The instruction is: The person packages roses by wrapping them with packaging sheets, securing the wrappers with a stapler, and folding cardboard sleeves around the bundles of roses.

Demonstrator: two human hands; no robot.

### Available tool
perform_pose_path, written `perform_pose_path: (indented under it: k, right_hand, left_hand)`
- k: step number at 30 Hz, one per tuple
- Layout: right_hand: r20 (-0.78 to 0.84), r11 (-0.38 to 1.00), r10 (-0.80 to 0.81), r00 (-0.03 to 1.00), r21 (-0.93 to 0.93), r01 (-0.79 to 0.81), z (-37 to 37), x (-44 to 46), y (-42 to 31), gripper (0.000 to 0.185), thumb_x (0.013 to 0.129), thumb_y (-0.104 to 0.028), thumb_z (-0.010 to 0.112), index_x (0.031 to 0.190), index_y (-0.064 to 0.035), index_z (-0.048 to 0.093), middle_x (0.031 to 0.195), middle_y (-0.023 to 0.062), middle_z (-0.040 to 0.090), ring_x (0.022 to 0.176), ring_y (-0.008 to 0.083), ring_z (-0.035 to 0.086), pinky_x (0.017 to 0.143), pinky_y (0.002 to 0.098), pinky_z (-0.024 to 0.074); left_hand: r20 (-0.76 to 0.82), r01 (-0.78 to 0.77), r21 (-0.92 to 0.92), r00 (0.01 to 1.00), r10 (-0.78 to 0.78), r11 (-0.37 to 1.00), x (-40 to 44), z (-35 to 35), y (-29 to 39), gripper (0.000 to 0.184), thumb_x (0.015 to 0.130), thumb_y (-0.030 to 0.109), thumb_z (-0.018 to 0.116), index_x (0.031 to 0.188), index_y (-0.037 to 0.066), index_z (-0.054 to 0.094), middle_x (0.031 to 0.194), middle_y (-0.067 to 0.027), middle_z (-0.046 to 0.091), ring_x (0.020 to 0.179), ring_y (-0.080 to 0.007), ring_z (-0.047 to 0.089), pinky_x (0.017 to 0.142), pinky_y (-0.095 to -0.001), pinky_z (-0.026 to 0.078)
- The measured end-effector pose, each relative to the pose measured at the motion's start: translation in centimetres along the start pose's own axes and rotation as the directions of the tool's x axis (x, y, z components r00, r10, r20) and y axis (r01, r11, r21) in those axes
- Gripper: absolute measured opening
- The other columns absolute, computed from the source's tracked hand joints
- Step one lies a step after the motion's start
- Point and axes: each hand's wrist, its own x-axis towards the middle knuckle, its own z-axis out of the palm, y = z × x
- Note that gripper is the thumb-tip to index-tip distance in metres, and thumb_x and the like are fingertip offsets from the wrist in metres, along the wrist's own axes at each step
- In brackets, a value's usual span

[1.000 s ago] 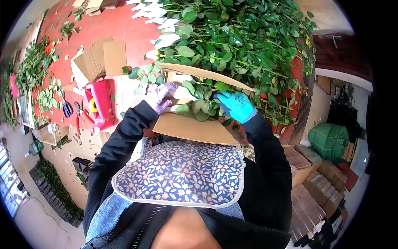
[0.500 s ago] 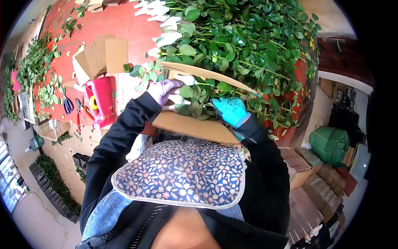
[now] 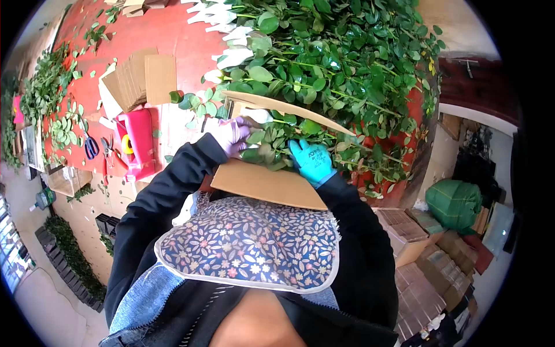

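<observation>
My left hand (image 3: pixel 232 136), in a purple glove, is closed at the head end of the leafy rose stems (image 3: pixel 273 141). Its fingers partly hide what they grip. My right hand (image 3: pixel 313 162), in a turquoise glove, closes around the same stems farther down, its fingertips among the leaves. The stems lie between two raised flaps of a cardboard wrap: a far flap (image 3: pixel 289 109) and a near flap (image 3: pixel 269 186) against my apron. One white-covered flower head (image 3: pixel 258 115) shows inside, just beyond my left hand.
A large pile of leafy stems (image 3: pixel 347 63) with white-covered heads (image 3: pixel 234 56) fills the far right of the red table (image 3: pixel 179 34). On the left are cardboard pieces (image 3: pixel 160 78), a pink tape dispenser (image 3: pixel 137 139), scissors (image 3: pixel 91 147) and pruners (image 3: pixel 107 146). Boxes (image 3: pixel 404 231) stand at right.
My left hand has moved down over the white-covered head that showed below it. My right hand has shifted slightly left and down. The near flap has tilted open, showing more of its face.
</observation>
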Motion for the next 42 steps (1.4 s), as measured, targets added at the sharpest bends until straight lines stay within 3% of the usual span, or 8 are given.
perform_pose_path:
  k: [12, 20, 24, 27, 31, 36, 38, 42]
  right_hand:
    - [-0.093, 0.997, -0.034, 0.995, 0.069, 0.041, -10.9, 1.2, -2.1, 0.05, 0.084, -0.018, 0.06, 0.133, -0.0151, 0.051, 0.117, 0.0101, 0.063, 0.086, 0.0292, 0.064, 0.071, 0.0436, 0.0503]
    - [-0.089, 0.871, 0.025, 0.996, -0.488, -0.065, -2.6, 7.9, -2.7, 0.05, 0.081, -0.013, 0.056, 0.13, -0.009, 0.05, 0.106, 0.0093, 0.064, 0.06, 0.0247, 0.065, 0.056, 0.0395, 0.0524]
    - [-0.059, 0.982, 0.015, 0.998, -0.187, -0.026, -5.9, 6.4, -2.5, 0.037, 0.082, -0.015, 0.06, 0.119, -0.0122, 0.06, 0.096, 0.01, 0.065, 0.073, 0.0289, 0.067, 0.062, 0.04, 0.0535]
    - [-0.28, 0.848, 0.029, 0.96, 0.515, 0.125, -7.6, 4.5, -1.2, 0.016, 0.083, -0.014, 0.067, 0.095, -0.0052, 0.064, 0.084, 0.0164, 0.062, 0.074, 0.0367, 0.061, 0.062, 0.0444, 0.0473]
    - [-0.034, 0.56, 0.081, 0.996, 0.828, -0.017, -11.7, 1.0, -0.5, 0.019, 0.089, -0.005, 0.064, 0.107, 0.0019, 0.064, 0.081, 0.0012, 0.057, 0.069, 0.0092, 0.051, 0.061, 0.026, 0.0432]
    - [-0.212, 0.549, 0.207, 0.955, 0.833, 0.067, -17.7, -4.7, 0.7, 0.027, 0.091, -0.004, 0.059, 0.117, 0.0008, 0.059, 0.101, 0.0056, 0.062, 0.088, 0.0143, 0.058, 0.077, 0.0273, 0.0468]
    - [-0.137, 0.016, 0.545, 0.827, 0.988, 0.153, -21.5, -8.0, 1.3, 0.029, 0.096, -0.013, 0.054, 0.122, -0.0002, 0.058, 0.112, 0.009, 0.063, 0.1, 0.0191, 0.06, 0.089, 0.0321, 0.048]
    - [-0.691, 0.528, 0.686, 0.227, 0.688, 0.497, -27.7, -11.8, 4.5, 0.044, 0.095, -0.014, 0.047, 0.133, 0.0096, 0.046, 0.127, 0.016, 0.057, 0.12, 0.0249, 0.053, 0.108, 0.0373, 0.0358]
  left_hand:
    - [-0.003, -0.082, 0.016, 0.997, 0.082, 0.997, -1.3, 1.9, -2.0, 0.055, 0.069, -0.007, 0.066, 0.12, 0.006, 0.051, 0.106, -0.0121, 0.052, 0.086, -0.0291, 0.055, 0.071, -0.0355, 0.049]
    - [0.116, 0.082, 0.068, 0.989, -0.09, 0.994, -0.9, 0.9, 0.1, 0.061, 0.069, 0.006, 0.072, 0.126, 0.007, 0.052, 0.112, -0.0121, 0.053, 0.096, -0.031, 0.06, 0.079, -0.0394, 0.051]
    - [0.034, 0.048, 0.116, 0.998, -0.053, 0.992, -0.9, 1.4, -0.2, 0.036, 0.084, 0.01, 0.059, 0.12, 0.009, 0.057, 0.098, -0.0063, 0.054, 0.076, -0.0208, 0.061, 0.064, -0.0335, 0.052]
    - [-0.099, 0.042, 0.154, 0.995, -0.027, 0.987, -0.8, 1.0, 0.3, 0.016, 0.094, 0.021, 0.053, 0.104, 0.009, 0.054, 0.07, -0.0051, 0.052, 0.061, -0.0185, 0.059, 0.052, -0.0336, 0.05]
    - [0.001, 0.04, 0.082, 0.999, -0.04, 0.996, -1.0, 0.3, 0.7, 0.016, 0.094, 0.019, 0.052, 0.106, 0.01, 0.055, 0.08, -0.004, 0.053, 0.064, -0.0156, 0.06, 0.053, -0.0318, 0.05]
    - [0.022, -0.003, 0.39, 1.0, -0.006, 0.921, -1.2, -1.5, 2.5, 0.041, 0.078, 0.01, 0.065, 0.119, 0.007, 0.058, 0.102, -0.0079, 0.055, 0.09, -0.0248, 0.062, 0.075, -0.0358, 0.053]
    - [-0.009, -0.008, 0.351, 1.0, 0.012, 0.936, -1.4, -1.7, 2.8, 0.045, 0.077, 0.013, 0.067, 0.121, 0.009, 0.058, 0.103, -0.0083, 0.055, 0.093, -0.0261, 0.062, 0.076, -0.0376, 0.052]
    - [0.049, 0.027, 0.382, 0.998, -0.049, 0.924, -1.0, -1.7, 2.8, 0.056, 0.07, 0.022, 0.075, 0.122, 0.011, 0.057, 0.105, -0.0061, 0.055, 0.091, -0.0255, 0.064, 0.073, -0.04, 0.052]
